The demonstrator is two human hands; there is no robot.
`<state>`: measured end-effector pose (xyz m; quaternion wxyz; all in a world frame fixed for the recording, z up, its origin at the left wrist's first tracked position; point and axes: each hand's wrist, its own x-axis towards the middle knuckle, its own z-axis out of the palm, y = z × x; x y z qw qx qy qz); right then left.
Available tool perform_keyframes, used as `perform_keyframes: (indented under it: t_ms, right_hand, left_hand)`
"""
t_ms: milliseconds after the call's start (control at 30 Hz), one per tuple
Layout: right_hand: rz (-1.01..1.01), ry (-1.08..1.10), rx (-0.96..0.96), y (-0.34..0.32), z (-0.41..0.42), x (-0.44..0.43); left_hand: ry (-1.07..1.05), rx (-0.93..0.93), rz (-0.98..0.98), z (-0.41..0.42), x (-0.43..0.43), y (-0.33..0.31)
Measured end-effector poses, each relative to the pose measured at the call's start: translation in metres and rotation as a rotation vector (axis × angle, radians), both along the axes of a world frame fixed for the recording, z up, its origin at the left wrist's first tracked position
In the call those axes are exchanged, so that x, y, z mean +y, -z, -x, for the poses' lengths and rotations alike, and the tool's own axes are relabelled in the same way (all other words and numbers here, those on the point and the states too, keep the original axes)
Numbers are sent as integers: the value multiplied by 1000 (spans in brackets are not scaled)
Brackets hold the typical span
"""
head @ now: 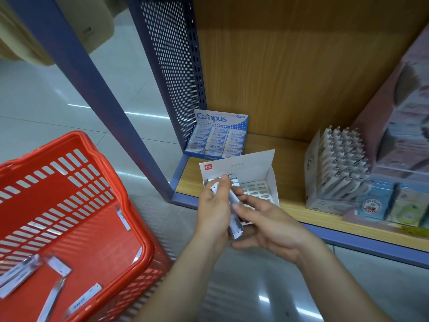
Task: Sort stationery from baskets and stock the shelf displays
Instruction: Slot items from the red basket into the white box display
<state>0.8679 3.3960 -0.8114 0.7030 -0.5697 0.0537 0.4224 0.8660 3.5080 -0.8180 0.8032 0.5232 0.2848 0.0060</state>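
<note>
Nearest, at the lower left, a red basket [130, 219] is seen tilted toward the person, and several slim white packs [58, 266] are scattered loose across its floor, not yet sorted.

Just beyond it, a small bundle of the same packs [235, 225] is gripped upright in the left hand [212, 212], the fingers wrapped round it and the thumb laid along its top. It seems to be held this way so that single packs can be drawn off. The right hand [271, 225] is brought against the bundle, its fingertips [240, 206] touching the edge. Whether one pack is actually pinched cannot be told.

Directly behind the hands, a white display box [271, 182] is stood at the front of the wooden shelf [292, 205], its lid folded up as a header. Its slotted tray is filled only at the rear left, and most slots are left open, so the stocking is judged to be at an early stage.

Further back, a blue Campus box [220, 118] packed with small cartons is set in the corner. To the right, a carton of pens [341, 163] is stood with the pens upright in rows.
</note>
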Motion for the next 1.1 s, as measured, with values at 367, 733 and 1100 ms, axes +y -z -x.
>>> perform_keyframes:
  t_ms: [367,733,1100]
  right_hand:
    - [45,294,-203,6,14,10]
    - [-17,405,-115,18,0,-9]
    - [-290,487,36,33,-1,-7]
  left_hand:
    - [109,-77,-167,9,-3,5]
    - [214,-63,-467,4,14,3]
    - [275,6,-685,21,-9,29]
